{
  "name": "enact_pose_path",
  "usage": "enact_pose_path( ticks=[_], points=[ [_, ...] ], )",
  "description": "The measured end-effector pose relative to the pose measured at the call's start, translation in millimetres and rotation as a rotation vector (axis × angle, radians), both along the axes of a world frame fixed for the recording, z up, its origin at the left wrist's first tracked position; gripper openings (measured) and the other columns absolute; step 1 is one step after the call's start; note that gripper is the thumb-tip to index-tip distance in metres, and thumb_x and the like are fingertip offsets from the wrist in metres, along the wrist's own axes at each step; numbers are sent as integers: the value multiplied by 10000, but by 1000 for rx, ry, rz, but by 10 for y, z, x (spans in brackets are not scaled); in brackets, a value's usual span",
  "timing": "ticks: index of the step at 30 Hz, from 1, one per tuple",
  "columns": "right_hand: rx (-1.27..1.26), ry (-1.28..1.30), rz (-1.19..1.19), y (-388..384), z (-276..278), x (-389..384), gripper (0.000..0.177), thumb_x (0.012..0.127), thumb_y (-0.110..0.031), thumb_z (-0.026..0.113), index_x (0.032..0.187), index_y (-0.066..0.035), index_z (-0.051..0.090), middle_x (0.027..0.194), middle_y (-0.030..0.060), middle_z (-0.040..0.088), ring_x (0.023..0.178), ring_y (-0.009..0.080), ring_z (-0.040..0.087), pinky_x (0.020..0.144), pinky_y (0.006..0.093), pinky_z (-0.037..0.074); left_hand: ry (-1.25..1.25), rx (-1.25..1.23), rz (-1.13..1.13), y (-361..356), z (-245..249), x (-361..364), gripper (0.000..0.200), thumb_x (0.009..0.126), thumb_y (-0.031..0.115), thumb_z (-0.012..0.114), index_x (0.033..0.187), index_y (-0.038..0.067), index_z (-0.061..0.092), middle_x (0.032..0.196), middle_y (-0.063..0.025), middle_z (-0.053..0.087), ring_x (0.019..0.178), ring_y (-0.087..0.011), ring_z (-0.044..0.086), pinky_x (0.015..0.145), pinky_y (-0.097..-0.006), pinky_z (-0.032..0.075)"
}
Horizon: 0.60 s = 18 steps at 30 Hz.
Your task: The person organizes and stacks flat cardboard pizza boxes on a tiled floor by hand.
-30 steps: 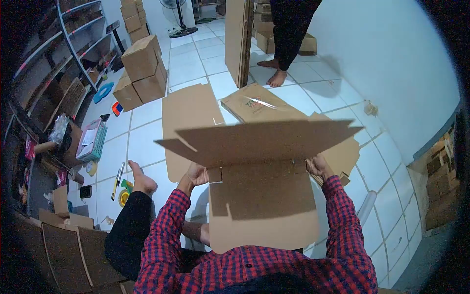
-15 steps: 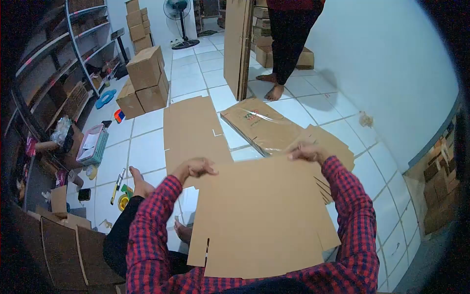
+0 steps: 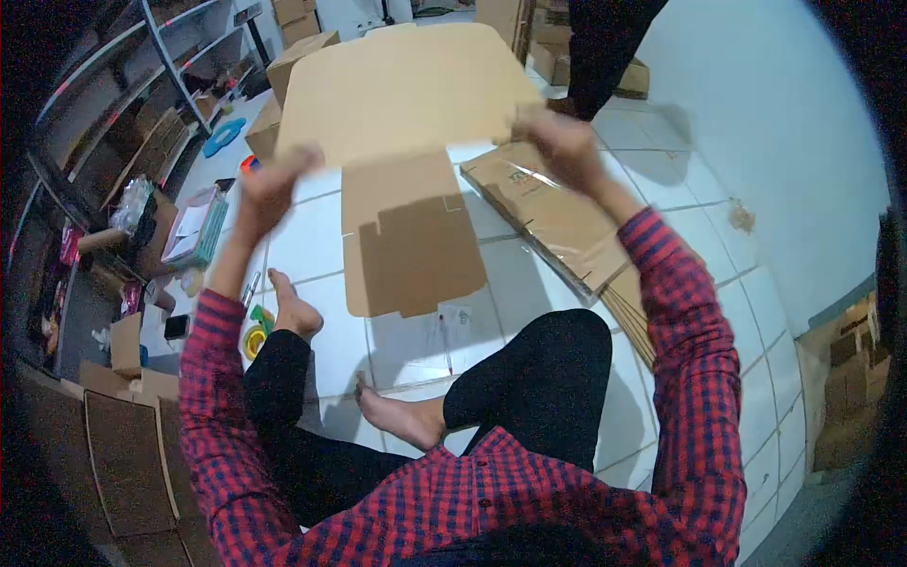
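Observation:
A flat cardboard sheet (image 3: 406,90) with rounded far corners is held up in front of me, above the floor. My left hand (image 3: 276,189) is closed on its near left corner, and my right hand (image 3: 562,146) grips the near right corner; both are smeared by motion. Below the sheet, a second flat cardboard piece (image 3: 416,265) with cut slots lies on the tiles, partly hidden and in shadow. To its right is a plastic-wrapped cardboard bundle (image 3: 539,208) with printing on top. Several flat cardboard pieces (image 3: 631,300) lie stacked beside my right forearm.
A roll of yellow tape (image 3: 254,341), a phone (image 3: 177,327) and a basket with papers (image 3: 194,227) are on the left floor. Metal shelves (image 3: 175,71) line that side. Another person's dark-clothed leg (image 3: 605,57) stands at the back right, near a white wall (image 3: 756,123).
Both hands have lifted the cardboard sheet from over my lap and swung it up and away from me. My legs and more of the floor cardboard now show.

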State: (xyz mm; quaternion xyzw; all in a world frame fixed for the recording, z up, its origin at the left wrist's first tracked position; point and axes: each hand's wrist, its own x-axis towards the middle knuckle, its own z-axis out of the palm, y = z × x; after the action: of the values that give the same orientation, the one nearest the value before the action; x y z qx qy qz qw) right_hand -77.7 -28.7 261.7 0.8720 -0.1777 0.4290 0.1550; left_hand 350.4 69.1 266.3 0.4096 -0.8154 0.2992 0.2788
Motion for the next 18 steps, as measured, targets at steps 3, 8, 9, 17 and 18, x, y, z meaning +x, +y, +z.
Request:
enact_pose_path(
  ticks=[3,8,9,17,18],
  points=[
    [-19,130,66,29,-1317,224,282,799,-61,528,1074,-77,586,1000,111,623,945,290,602,771,368,516,116,106,-175,175,-1361,42,349,751,-56,519,1074,42,608,1123,-120,617,1047,-266,595,876,-346,496],
    [665,529,-131,243,-2918,461,370,809,-95,494,1178,-78,519,1183,103,560,1108,266,531,908,374,461,113,524,-38,567,-3242,59,440,787,6,479,1217,84,530,1223,-130,551,1144,-288,524,960,-372,437],
    [657,575,-81,303,-3147,447,372,827,-98,460,1195,-98,516,1226,110,538,1146,273,506,900,358,471,125,558,-14,682,-3353,2,423,786,31,505,1205,75,540,1215,-133,556,1145,-293,522,963,-375,434],
    [776,422,-20,265,-3296,570,348,736,-100,532,1078,-53,578,1010,119,600,987,287,558,775,400,510,380,1027,209,478,-3126,-270,334,795,189,592,1097,46,590,1179,-174,554,1117,-331,506,940,-400,405],
    [786,346,-47,278,-3281,579,309,739,-111,540,1038,-59,602,927,101,613,890,288,593,730,412,511,452,1035,438,387,-3128,-402,331,817,207,567,1109,52,572,1238,-188,492,1176,-348,428,973,-430,343]
  ],
)
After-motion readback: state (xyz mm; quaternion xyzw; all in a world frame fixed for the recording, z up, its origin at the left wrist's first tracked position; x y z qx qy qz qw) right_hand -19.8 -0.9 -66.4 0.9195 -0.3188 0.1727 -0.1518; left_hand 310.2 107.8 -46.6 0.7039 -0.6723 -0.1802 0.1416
